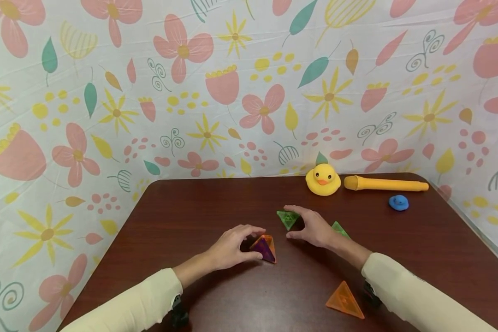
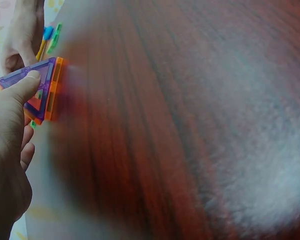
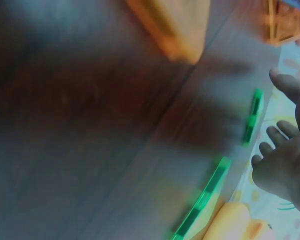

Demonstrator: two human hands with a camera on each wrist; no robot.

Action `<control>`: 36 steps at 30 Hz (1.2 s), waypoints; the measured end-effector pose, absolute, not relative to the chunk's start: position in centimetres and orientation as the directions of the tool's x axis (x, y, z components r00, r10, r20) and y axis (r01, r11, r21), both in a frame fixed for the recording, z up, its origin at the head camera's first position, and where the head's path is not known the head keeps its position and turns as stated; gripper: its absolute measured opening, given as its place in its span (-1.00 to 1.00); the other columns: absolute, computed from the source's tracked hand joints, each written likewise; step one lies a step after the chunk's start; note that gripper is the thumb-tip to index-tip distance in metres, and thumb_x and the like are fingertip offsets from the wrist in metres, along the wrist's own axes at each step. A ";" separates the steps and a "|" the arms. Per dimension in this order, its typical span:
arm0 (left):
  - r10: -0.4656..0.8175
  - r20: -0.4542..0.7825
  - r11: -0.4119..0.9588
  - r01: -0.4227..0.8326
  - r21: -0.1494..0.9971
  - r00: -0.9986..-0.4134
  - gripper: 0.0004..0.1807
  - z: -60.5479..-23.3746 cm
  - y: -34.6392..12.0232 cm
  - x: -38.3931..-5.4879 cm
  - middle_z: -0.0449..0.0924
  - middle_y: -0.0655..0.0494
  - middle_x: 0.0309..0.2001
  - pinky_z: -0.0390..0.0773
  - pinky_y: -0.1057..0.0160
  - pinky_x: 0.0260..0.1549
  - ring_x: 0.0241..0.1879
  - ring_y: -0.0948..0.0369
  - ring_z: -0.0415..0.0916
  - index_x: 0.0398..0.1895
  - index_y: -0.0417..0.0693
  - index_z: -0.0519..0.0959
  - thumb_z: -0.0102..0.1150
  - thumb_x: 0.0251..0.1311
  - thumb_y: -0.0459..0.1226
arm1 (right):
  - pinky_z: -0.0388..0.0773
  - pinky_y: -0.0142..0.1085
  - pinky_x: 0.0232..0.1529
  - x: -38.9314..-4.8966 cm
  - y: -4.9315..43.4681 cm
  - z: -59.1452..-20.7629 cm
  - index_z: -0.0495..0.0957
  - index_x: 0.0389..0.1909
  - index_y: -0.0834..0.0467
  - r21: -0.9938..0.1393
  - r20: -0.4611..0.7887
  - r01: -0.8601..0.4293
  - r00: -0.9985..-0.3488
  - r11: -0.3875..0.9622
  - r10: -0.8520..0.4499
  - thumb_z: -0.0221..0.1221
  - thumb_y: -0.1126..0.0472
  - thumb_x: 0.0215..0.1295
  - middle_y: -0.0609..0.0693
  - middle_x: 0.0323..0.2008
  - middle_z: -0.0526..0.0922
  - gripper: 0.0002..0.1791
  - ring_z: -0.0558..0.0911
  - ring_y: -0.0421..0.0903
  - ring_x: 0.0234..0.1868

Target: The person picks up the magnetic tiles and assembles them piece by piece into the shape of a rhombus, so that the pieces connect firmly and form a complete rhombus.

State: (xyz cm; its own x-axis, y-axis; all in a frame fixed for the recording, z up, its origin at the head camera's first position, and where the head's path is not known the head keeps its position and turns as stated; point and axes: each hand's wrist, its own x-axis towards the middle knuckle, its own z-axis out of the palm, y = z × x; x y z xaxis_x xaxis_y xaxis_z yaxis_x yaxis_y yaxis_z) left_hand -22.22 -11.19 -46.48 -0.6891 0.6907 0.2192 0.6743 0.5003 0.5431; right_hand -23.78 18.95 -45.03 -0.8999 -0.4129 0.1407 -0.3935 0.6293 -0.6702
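Purple translucent triangle (image 1: 266, 251) touching orange triangle (image 1: 270, 240), left hand (image 1: 233, 247) pinching them, right hand (image 1: 314, 226) loosely spread

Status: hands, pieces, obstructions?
Left hand holds purple-and-orange piece. Right hand at green triangle, no grip visible. Nothing visibly blocking it; other green triangle partly hidden by right arm.

1 purple triangle (image 1: 263, 249) against orange triangle (image 1: 269, 240)

You get a bright head view but hazier wrist views: glare whitens the surface (image 2: 260, 185); the near orange tile (image 3: 182, 35) blurs.
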 end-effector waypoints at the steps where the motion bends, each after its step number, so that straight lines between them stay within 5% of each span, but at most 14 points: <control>1: 0.690 0.210 0.504 0.668 0.548 -0.693 -0.29 -46.6 -11.2 -22.2 0.63 0.24 0.15 0.61 0.19 0.14 0.15 0.27 0.55 0.45 0.04 0.52 0.53 0.27 -0.01 | 0.38 0.28 0.39 -24.1 19.1 -45.1 0.37 0.51 0.33 -0.668 0.129 -0.391 -0.899 0.633 -0.419 0.51 0.26 0.28 0.33 0.46 0.44 -0.17 0.42 0.34 0.45; 19: 0.692 0.212 0.492 0.666 0.561 -0.690 -0.32 -47.2 -11.2 -21.9 0.65 0.26 0.04 0.62 0.33 0.04 0.05 0.33 0.56 0.42 0.03 0.52 0.54 0.27 -0.07 | 0.58 0.14 0.22 -26.3 19.7 -46.1 0.51 0.41 0.29 -0.662 0.107 -0.411 -0.879 0.626 -0.464 0.51 0.27 0.29 0.29 0.32 0.55 -0.30 0.59 0.16 0.16; 36: 0.703 0.202 0.475 0.662 0.580 -0.682 -0.42 -47.4 -11.1 -22.2 0.66 0.27 0.02 0.62 0.38 -0.03 -0.05 0.39 0.58 0.37 -0.02 0.56 0.50 0.32 -0.16 | 0.49 0.24 0.28 -24.2 19.4 -45.5 0.57 0.37 0.31 -0.588 0.100 -0.464 -0.855 0.663 -0.509 0.53 0.11 0.28 0.24 0.27 0.55 -0.30 0.48 0.30 0.30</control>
